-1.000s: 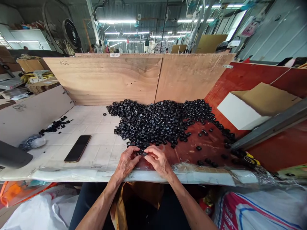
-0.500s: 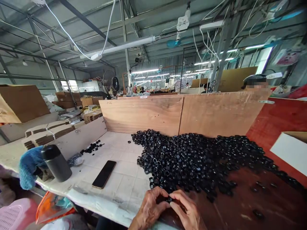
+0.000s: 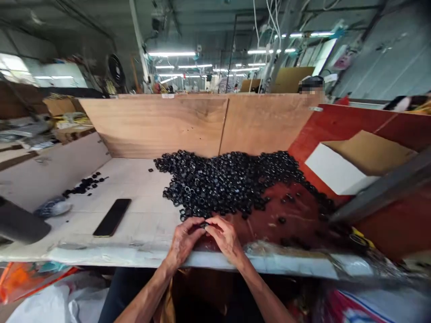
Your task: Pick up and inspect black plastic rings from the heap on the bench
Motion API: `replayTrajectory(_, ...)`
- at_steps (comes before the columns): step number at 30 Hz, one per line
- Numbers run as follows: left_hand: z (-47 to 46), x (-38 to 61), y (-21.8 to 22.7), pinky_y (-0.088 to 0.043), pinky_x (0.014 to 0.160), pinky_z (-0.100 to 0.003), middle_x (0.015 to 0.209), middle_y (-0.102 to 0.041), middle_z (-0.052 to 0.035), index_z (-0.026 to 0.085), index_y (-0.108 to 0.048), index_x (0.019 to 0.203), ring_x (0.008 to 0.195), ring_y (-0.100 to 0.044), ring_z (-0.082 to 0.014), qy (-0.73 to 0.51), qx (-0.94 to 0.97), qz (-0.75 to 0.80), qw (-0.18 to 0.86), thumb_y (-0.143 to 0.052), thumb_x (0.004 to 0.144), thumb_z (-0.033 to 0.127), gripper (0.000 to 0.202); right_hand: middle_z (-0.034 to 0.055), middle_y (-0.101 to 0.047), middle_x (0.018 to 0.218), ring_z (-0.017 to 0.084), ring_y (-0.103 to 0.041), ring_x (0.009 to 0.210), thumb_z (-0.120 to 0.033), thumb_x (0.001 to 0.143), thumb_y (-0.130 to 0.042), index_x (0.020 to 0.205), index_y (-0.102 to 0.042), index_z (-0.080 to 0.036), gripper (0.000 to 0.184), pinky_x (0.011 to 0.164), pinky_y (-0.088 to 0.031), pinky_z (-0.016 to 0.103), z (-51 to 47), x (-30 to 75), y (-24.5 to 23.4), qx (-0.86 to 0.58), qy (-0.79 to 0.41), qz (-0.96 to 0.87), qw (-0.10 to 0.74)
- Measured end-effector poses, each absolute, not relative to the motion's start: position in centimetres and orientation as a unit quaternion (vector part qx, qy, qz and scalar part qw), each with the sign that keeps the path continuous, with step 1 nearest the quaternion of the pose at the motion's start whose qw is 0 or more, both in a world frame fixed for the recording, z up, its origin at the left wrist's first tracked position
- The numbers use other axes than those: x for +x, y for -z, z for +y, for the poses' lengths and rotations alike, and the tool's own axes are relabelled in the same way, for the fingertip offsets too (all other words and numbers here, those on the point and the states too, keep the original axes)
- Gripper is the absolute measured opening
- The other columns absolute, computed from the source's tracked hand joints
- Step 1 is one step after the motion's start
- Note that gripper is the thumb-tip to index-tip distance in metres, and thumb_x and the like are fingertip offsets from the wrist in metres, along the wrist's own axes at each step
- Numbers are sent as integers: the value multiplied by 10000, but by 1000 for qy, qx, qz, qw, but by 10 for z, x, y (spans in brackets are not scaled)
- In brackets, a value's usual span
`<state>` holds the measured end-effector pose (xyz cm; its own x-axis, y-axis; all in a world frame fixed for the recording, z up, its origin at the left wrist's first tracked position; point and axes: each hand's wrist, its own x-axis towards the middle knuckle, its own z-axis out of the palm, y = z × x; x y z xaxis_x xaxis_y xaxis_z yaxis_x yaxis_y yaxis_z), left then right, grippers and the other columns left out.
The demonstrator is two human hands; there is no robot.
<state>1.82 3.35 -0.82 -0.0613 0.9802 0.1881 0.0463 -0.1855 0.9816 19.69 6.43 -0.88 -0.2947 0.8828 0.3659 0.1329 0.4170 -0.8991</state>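
Both hands meet at the near edge of a large pile of small black ring-shaped parts [image 3: 215,179]. My left hand [image 3: 183,240] pinches a small black part [image 3: 204,225] between thumb and fingers. From the other side, my right hand [image 3: 225,237] grips the same part with thumb and forefinger. The fingers cover most of it, so its exact shape is hard to make out. The hands are just above the front of the table [image 3: 148,224], where the pale covering gives way to a dark red surface.
A phone [image 3: 112,217] lies left of the hands, with a dark bottle [image 3: 23,222] farther left. Several loose black parts [image 3: 85,185] sit by the left board. At right stand an open white carton [image 3: 340,168] and a grey post [image 3: 387,184]. Wooden boards [image 3: 161,125] close the back.
The view has tilted down and turned right, showing both forearms and more of the right side. Both hands still hold the small black part together.
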Motion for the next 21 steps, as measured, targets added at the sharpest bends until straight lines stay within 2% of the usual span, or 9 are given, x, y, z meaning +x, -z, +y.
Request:
replayTrajectory(4,35,19,9,-608,887,-353,1023,-782,-45,200,-740,1035,913,-739,-211,-554,471,473,497,-842,761,357,332,39,-708,909,192,-679,810,-274,932,-666,1018,-764,-239,135,720,-564,282,65,198,8,-365,-352,-715,481)
replayTrajectory(7,33,18,6,-599,908,-358,1024,-778,-49,197,-751,1000,936,-730,-214,-552,485,478,481,-835,765,358,297,52,-715,977,199,-676,867,-246,941,-656,1041,-766,-244,149,776,-560,304,63,200,6,-344,-342,-724,491)
replayTrajectory(13,33,16,2,-541,1044,-394,1108,-762,-68,215,-806,971,1072,-709,-241,-542,541,489,419,-799,815,318,187,68,-711,1043,222,-679,995,-239,981,-611,1087,-759,-249,183,894,-549,351,63,202,3,-313,-319,-745,496)
replayTrajectory(16,33,16,3,-555,1034,-401,1105,-762,-74,216,-811,971,1063,-715,-240,-552,552,475,406,-804,827,333,186,64,-720,977,202,-704,859,-290,1002,-605,1098,-739,-230,175,788,-565,319,63,201,7,-335,-328,-738,485)
replayTrajectory(19,33,17,5,-578,1002,-398,1105,-758,-83,211,-813,967,1052,-720,-238,-562,566,460,389,-806,838,370,205,10,-685,756,160,-663,625,-348,1030,-577,1066,-715,-211,199,662,-538,282,64,199,12,-357,-330,-738,469)
replayTrajectory(21,33,17,6,-584,990,-393,1106,-754,-86,212,-816,968,1050,-720,-235,-565,574,456,379,-795,852,386,209,-19,-628,638,151,-621,555,-372,1046,-544,971,-704,-211,239,632,-511,274,64,197,13,-364,-313,-749,457)
